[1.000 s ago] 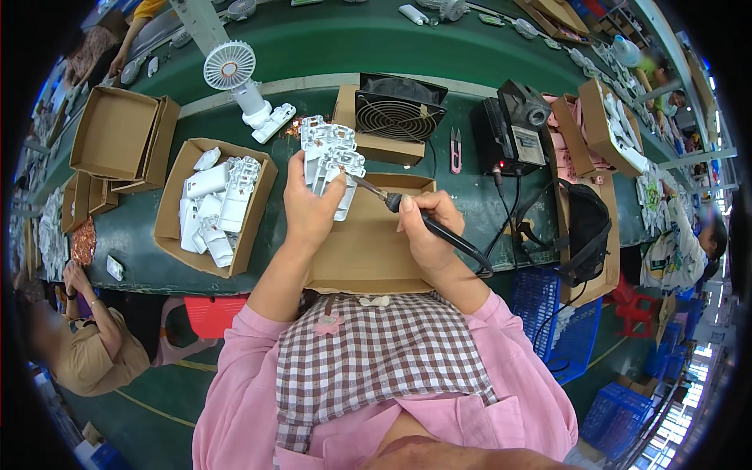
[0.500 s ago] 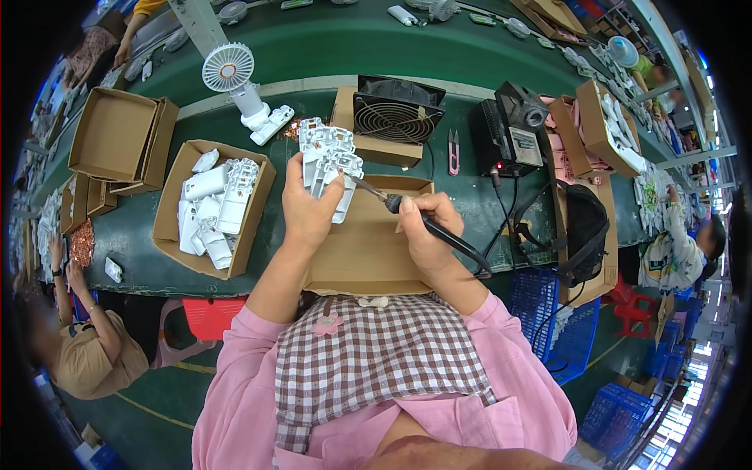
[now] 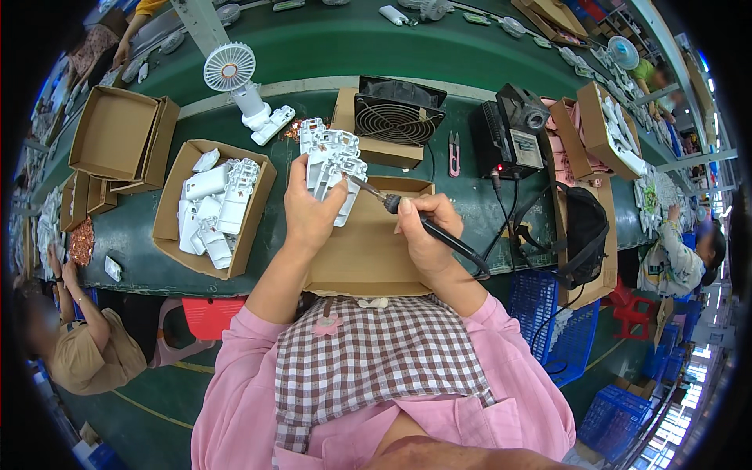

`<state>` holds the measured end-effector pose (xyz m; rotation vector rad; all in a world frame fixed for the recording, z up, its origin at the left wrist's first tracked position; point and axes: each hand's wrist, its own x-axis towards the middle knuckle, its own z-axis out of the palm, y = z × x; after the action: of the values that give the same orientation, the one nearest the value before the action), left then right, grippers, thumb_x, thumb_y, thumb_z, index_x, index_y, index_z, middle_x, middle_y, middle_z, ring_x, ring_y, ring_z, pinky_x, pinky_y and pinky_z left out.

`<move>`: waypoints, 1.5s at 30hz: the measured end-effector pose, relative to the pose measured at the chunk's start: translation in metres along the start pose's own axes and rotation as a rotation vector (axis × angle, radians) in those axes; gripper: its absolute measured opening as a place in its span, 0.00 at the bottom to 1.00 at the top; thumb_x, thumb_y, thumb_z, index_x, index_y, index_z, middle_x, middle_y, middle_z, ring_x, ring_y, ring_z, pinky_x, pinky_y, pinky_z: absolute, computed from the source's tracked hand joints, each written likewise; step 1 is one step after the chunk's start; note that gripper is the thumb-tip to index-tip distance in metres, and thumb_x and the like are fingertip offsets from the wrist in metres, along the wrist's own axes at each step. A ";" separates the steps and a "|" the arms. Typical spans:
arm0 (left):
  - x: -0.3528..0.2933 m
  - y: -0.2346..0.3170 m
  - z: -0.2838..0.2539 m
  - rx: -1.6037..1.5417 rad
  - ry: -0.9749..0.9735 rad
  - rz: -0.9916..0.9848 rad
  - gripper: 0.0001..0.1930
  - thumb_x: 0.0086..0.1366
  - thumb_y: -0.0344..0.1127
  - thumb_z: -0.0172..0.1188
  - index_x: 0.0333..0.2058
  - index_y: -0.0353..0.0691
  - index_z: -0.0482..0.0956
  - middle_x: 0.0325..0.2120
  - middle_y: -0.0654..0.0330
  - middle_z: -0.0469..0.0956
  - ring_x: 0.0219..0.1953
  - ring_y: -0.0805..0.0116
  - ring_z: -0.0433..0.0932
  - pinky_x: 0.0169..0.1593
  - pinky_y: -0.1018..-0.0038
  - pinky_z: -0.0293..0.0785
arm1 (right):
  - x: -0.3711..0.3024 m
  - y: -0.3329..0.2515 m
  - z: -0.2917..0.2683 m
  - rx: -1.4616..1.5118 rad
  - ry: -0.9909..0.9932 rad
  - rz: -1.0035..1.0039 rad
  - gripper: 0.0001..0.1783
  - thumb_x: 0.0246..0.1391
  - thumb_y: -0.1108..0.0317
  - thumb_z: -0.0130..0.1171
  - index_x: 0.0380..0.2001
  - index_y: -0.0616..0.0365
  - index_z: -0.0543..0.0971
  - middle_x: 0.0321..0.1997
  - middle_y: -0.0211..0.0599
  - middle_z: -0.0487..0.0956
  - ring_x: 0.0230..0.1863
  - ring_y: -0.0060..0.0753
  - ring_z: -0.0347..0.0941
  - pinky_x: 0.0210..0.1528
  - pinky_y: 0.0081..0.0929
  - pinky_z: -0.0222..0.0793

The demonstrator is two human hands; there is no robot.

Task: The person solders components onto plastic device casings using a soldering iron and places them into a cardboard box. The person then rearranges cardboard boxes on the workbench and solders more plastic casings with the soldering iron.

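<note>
My left hand [image 3: 310,213] is closed around a small stack of white plastic housings [image 3: 335,150], holding them above a shallow cardboard tray [image 3: 352,270]. My right hand [image 3: 429,233] grips a soldering iron [image 3: 458,248] by its black handle, like a pen. Its metal tip reaches the nearest housing, close to my left thumb; whether it touches is too small to tell. To the left, a cardboard box [image 3: 261,205] contains more white housings [image 3: 210,182]. Bits of copper-coloured material [image 3: 292,129] lie behind the stack.
A black fan [image 3: 398,110] stands behind the tray. Pink-handled snips [image 3: 454,154] and a black power unit [image 3: 509,137] are to its right, with the iron's cable nearby. A white handheld fan [image 3: 244,90] stands back left. A co-worker [image 3: 90,341] sits at far left.
The housings in my left hand have shifted and tilted slightly to the right. The iron stays at them, held almost still. Small white items on the far belt have moved left.
</note>
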<state>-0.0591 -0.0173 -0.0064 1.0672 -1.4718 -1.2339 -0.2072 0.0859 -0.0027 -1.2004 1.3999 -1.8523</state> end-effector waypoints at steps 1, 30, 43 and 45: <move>0.000 0.001 0.000 0.006 0.000 -0.001 0.27 0.52 0.31 0.62 0.49 0.29 0.64 0.38 0.54 0.78 0.39 0.72 0.77 0.44 0.76 0.72 | 0.000 0.000 0.000 0.000 -0.001 0.000 0.08 0.53 0.74 0.61 0.28 0.62 0.71 0.26 0.34 0.79 0.22 0.14 0.70 0.23 0.14 0.67; 0.001 -0.002 -0.004 -0.386 -0.146 -0.212 0.22 0.59 0.30 0.56 0.52 0.35 0.64 0.39 0.57 0.75 0.37 0.72 0.77 0.31 0.77 0.77 | 0.001 0.006 -0.006 -0.055 0.050 -0.251 0.06 0.51 0.76 0.61 0.27 0.61 0.73 0.23 0.34 0.77 0.20 0.17 0.65 0.22 0.15 0.59; 0.000 0.004 -0.001 -0.272 -0.096 -0.205 0.20 0.59 0.30 0.58 0.49 0.35 0.66 0.36 0.59 0.76 0.31 0.75 0.76 0.22 0.80 0.76 | 0.004 -0.001 0.002 -0.174 0.006 -0.173 0.07 0.50 0.76 0.62 0.25 0.61 0.73 0.20 0.31 0.75 0.19 0.14 0.65 0.21 0.15 0.59; 0.000 0.004 -0.001 -0.271 -0.104 -0.202 0.20 0.59 0.30 0.58 0.50 0.35 0.66 0.36 0.59 0.76 0.31 0.75 0.76 0.21 0.80 0.76 | 0.004 -0.001 0.002 -0.178 0.002 -0.171 0.07 0.50 0.76 0.62 0.25 0.61 0.73 0.20 0.31 0.75 0.19 0.14 0.65 0.21 0.15 0.60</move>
<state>-0.0585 -0.0171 -0.0023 0.9969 -1.2503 -1.6019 -0.2070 0.0817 0.0002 -1.4472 1.5320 -1.8723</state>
